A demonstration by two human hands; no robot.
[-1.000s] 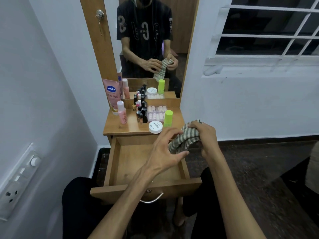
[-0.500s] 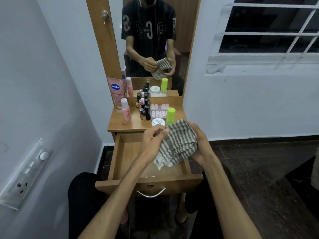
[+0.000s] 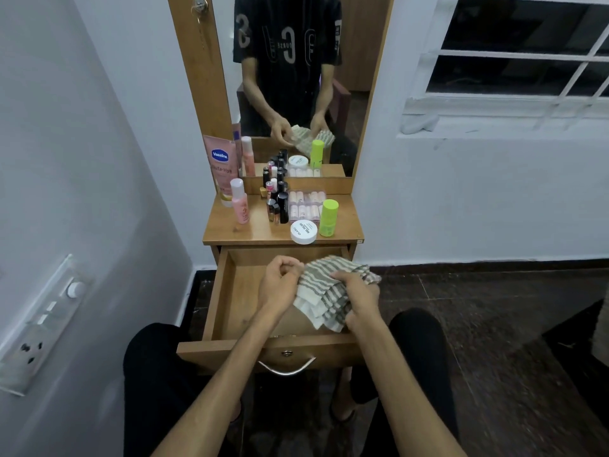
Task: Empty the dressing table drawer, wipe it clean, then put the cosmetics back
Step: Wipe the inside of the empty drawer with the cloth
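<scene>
The wooden drawer (image 3: 220, 291) of the dressing table stands pulled out, with nothing lying in the part I can see. A green-and-white striped cloth (image 3: 324, 291) hangs over its right half. My left hand (image 3: 280, 280) pinches the cloth's left edge with curled fingers. My right hand (image 3: 357, 293) grips the cloth from the right, fingers laid over it. The cosmetics stand on the tabletop (image 3: 230, 230): a pink bottle (image 3: 240, 206), dark small bottles (image 3: 278, 202), a clear case of tubes (image 3: 306, 204), a white jar (image 3: 304, 231), a lime green bottle (image 3: 329, 217) and a Vaseline tube (image 3: 221, 169).
A mirror (image 3: 296, 77) rises behind the tabletop. A white wall with a switch panel (image 3: 39, 324) runs close on the left. A window (image 3: 514, 51) sits at the upper right. The drawer's metal handle (image 3: 286, 369) is between my knees, over a dark floor (image 3: 494, 324).
Both hands have come down with the cloth, from in front of the tabletop edge to over the open drawer. My left hand, open a second ago, now pinches the cloth.
</scene>
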